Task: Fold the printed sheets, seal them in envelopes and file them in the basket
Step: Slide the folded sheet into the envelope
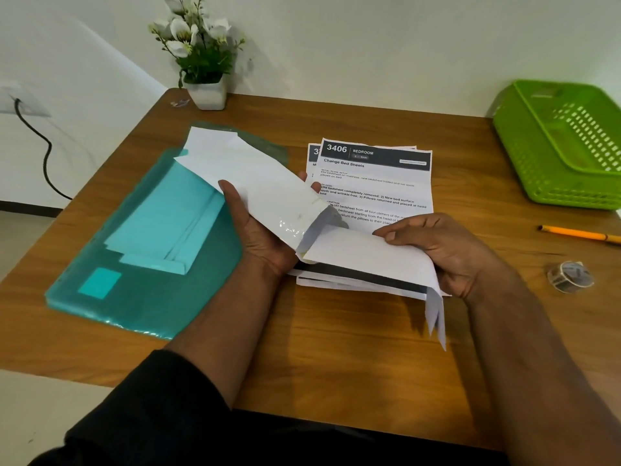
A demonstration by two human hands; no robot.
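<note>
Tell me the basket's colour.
Bright green; the basket shows at the table's far right in the head view.

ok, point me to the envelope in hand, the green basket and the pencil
envelope (268, 183): head view, middle of its white face.
green basket (524, 156): head view, near side wall.
pencil (578, 234): head view, middle of the orange shaft.

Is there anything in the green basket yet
No, the green basket at the table's far right shows only its bare perforated floor, while the left hand holds the white envelope.
</note>
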